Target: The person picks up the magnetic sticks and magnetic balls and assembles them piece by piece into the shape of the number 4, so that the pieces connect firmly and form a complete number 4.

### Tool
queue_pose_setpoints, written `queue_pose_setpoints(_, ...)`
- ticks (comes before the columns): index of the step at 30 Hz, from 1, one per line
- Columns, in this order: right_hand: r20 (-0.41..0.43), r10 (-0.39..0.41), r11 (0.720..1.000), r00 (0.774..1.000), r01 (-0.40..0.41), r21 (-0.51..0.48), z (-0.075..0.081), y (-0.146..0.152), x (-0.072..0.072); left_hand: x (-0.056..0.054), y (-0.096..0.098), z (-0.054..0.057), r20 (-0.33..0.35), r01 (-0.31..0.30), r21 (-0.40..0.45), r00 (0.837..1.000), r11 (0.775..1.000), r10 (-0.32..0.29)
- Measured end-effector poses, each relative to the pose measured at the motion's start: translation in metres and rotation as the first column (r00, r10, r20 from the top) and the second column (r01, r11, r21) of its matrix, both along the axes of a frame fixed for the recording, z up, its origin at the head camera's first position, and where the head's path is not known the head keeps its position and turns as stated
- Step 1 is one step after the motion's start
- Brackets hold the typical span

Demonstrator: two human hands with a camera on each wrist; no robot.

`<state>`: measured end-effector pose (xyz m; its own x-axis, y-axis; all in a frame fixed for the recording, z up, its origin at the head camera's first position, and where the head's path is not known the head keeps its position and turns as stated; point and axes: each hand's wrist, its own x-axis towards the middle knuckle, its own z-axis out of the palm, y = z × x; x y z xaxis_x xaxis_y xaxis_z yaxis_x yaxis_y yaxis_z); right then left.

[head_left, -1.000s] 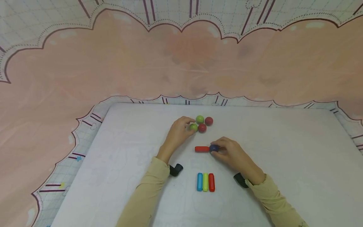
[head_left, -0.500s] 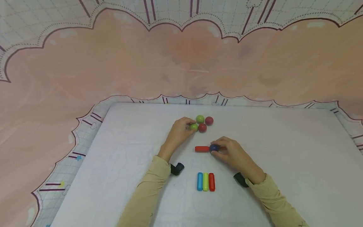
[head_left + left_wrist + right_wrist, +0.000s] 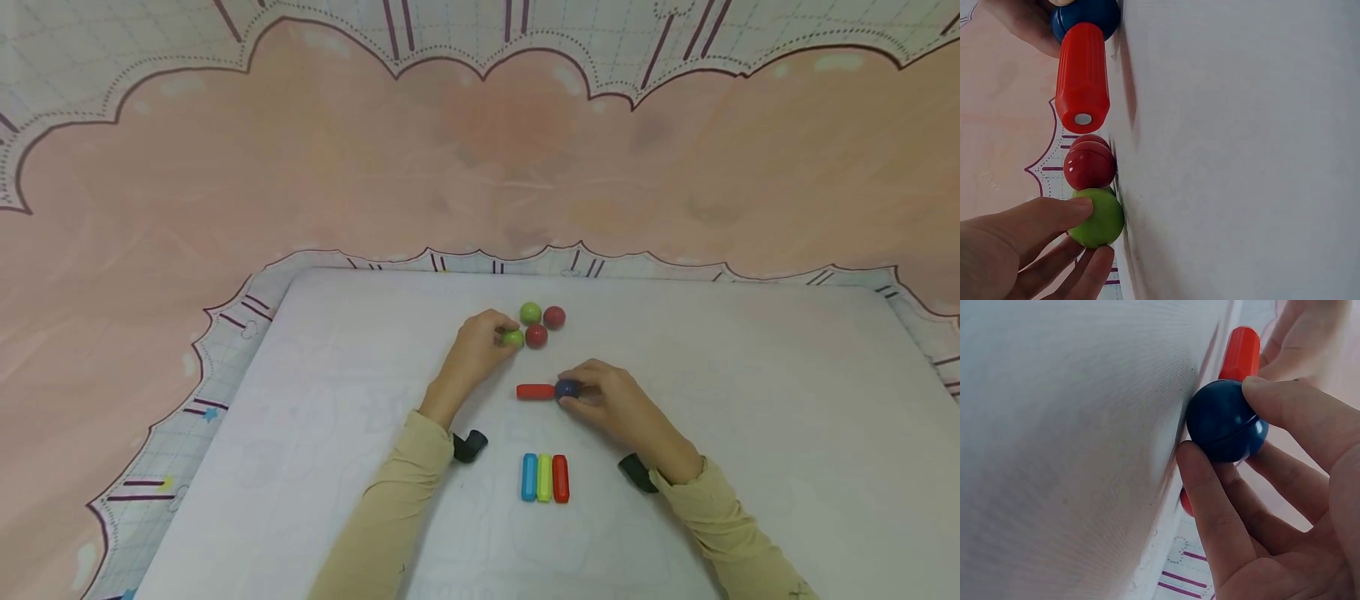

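Note:
My left hand (image 3: 474,346) pinches a green ball (image 3: 1099,219) between thumb and fingers, at the near left of a small cluster. A second green ball (image 3: 530,313) and two red balls (image 3: 536,336) sit right beside it. My right hand (image 3: 611,398) holds a dark blue ball (image 3: 1222,422) with thumb and fingertips. The blue ball meets the right end of a red ridged rod (image 3: 1083,81), which points left. In the left wrist view the rod's free end shows a silvery disc at its centre.
Nearer me, three rods lie side by side on the white tabletop (image 3: 300,500): a blue rod (image 3: 529,477), a yellow rod (image 3: 544,477) and another red rod (image 3: 561,478). A patterned cloth (image 3: 480,183) rises behind the table.
Both hands keep their grips in nearly the same places. The whole head view has shifted very slightly.

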<state>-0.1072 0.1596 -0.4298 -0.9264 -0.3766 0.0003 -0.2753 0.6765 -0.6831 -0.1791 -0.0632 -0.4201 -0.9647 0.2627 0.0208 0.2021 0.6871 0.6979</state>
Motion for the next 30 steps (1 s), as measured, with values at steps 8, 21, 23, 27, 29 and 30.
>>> queue_pose_setpoints(8,-0.008,0.001,1.000,1.000,-0.001,0.002,-0.001,0.000,0.000,0.004,-0.004,0.000,-0.003,0.003,-0.016,1.000,1.000,-0.004)
queue_pose_setpoints(21,0.004,-0.001,1.000,1.000,0.001,-0.030,-0.003,0.002,-0.001,0.020,-0.016,0.005,-0.002,0.002,0.033,1.000,0.999,-0.002)
queue_pose_setpoints(23,0.006,-0.004,1.000,1.000,0.005,-0.029,-0.002,0.002,-0.001,0.024,-0.019,0.005,0.000,0.003,0.049,1.000,0.999,-0.003)
queue_pose_setpoints(27,0.010,-0.002,0.999,1.000,0.003,-0.038,-0.002,0.001,-0.001,0.031,-0.023,0.006,0.009,0.001,0.071,1.000,0.997,-0.002)
queue_pose_setpoints(29,0.010,-0.003,0.999,1.000,0.003,-0.043,-0.002,0.002,0.000,0.033,-0.025,0.005,0.013,0.001,0.070,1.000,0.998,-0.002)
queue_pose_setpoints(30,0.010,-0.001,0.999,1.000,0.002,-0.044,-0.002,0.002,0.000,0.034,-0.026,0.005,0.015,0.001,0.069,1.000,0.998,-0.002)
